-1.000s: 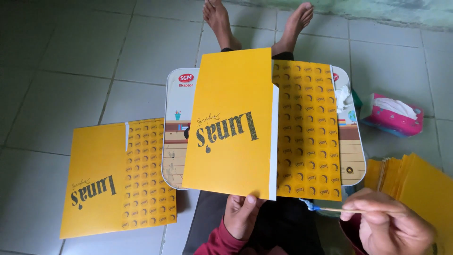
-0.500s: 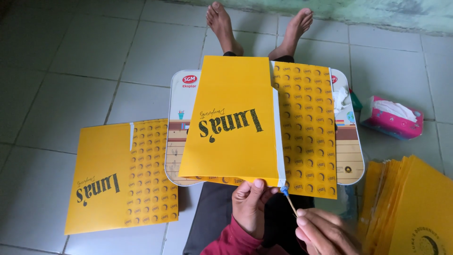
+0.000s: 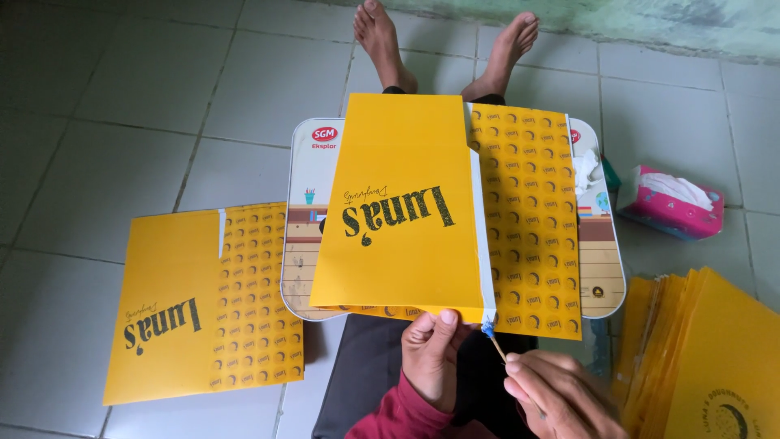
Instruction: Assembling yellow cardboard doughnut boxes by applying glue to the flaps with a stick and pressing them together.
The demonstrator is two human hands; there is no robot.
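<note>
Head camera looks steeply down, close over the lap tray [image 3: 302, 244].

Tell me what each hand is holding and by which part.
The left hand pinches the folded yellow paper bag at its near bottom edge. The right hand grips a thin stick by its lower end, its blue tip at the bag's white strip.

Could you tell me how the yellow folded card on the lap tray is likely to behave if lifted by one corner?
The yellow folded card looks thin, so probably light and bendy. Its loose flap might swing open. It lies flat, so unlikely to roll.
</note>
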